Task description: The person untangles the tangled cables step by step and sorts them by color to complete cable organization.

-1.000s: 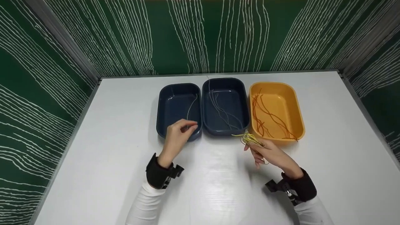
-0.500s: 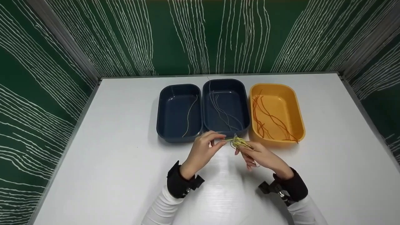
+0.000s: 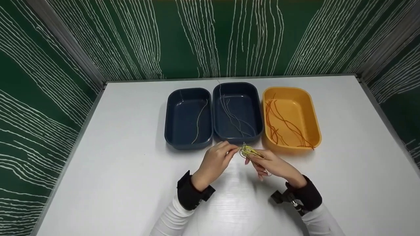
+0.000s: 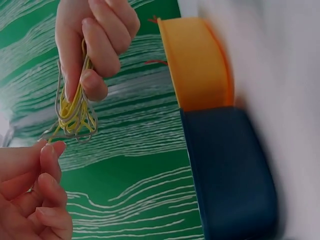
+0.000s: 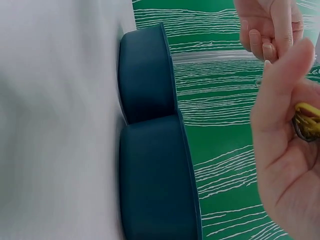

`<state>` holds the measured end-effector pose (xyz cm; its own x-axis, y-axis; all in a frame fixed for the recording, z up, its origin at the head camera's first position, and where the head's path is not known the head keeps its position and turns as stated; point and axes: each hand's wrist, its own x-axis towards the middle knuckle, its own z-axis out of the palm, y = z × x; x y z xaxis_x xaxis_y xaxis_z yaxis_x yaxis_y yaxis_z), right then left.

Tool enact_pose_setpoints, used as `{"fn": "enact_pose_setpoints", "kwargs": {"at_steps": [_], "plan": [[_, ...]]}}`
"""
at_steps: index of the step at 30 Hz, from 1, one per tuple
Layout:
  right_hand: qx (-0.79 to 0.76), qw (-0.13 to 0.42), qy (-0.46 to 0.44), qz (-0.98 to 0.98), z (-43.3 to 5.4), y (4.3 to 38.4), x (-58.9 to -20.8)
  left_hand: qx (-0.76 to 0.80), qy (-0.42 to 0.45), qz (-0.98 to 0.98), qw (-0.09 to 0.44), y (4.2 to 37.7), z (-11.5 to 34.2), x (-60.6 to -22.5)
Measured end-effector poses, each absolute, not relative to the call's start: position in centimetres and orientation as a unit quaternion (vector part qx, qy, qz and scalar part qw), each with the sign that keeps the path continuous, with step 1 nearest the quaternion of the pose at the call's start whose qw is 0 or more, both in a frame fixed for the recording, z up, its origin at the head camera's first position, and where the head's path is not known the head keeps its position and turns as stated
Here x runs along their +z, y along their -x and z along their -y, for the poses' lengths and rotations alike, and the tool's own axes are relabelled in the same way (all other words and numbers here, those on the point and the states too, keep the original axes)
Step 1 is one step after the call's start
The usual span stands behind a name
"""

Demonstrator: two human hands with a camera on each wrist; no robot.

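My right hand (image 3: 275, 164) grips a tangled bundle of yellow and grey wires (image 3: 250, 151) in front of the trays. Loops hang out past its fingertips in the left wrist view, where the bundle (image 4: 75, 117) shows best. My left hand (image 3: 215, 162) pinches a wire end at the bundle's left side with thumb and finger. One pale yellowish wire (image 3: 197, 124) lies in the left dark blue tray (image 3: 177, 139). Several grey wires (image 3: 231, 114) lie in the middle dark blue tray (image 3: 219, 129). Orange-red wires (image 3: 288, 124) lie in the yellow tray (image 3: 313, 114).
All three trays stand side by side on a white table (image 3: 124, 157). One thin wire sticks up beyond the middle tray's back rim. Green walls (image 3: 183, 39) with white streaks enclose the table's back and sides.
My left hand has left the left tray, moved right to the bundle and pinched a wire end. The pale wire now lies free in that tray. My right hand has shifted slightly left.
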<state>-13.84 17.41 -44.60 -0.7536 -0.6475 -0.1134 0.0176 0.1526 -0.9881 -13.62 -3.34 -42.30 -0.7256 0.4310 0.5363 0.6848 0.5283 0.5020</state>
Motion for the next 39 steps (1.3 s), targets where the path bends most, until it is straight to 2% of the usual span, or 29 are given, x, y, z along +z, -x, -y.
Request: {"fn": "enact_pose_setpoints", "kwargs": {"at_steps": [5,15,32,39], "plan": [[-0.605,0.278,0.22,-0.713,-17.5,13.9,-44.6,-0.359,0.323,0.852,0.201,13.8,3.5,-42.3],[-0.59,0.287,0.234,-0.717,-18.0,14.3,-44.8,-0.377,0.298,0.857,0.189,14.1,4.4,-42.1],[-0.579,0.275,0.24,-0.729,-20.2,14.2,-44.0,-0.427,0.23,0.848,0.213,14.9,7.6,-40.7],[-0.576,0.262,0.28,-0.722,-21.3,14.2,-43.4,-0.429,0.224,0.85,0.208,15.1,8.5,-40.3]]}}
